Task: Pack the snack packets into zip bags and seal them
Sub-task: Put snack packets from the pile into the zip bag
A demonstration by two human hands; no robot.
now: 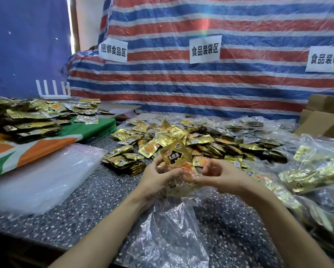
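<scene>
A clear zip bag hangs crumpled over the speckled table below my hands. My left hand grips its mouth together with a bundle of gold snack packets, whose top sticks up above the opening. My right hand pinches the bag's other edge at the bundle's lower right. A big loose heap of gold packets lies just behind my hands.
A stack of empty zip bags lies at the left. More gold packets sit on a green-orange cloth at far left. Filled bags pile up at the right, beside a cardboard box. A striped tarp backs the table.
</scene>
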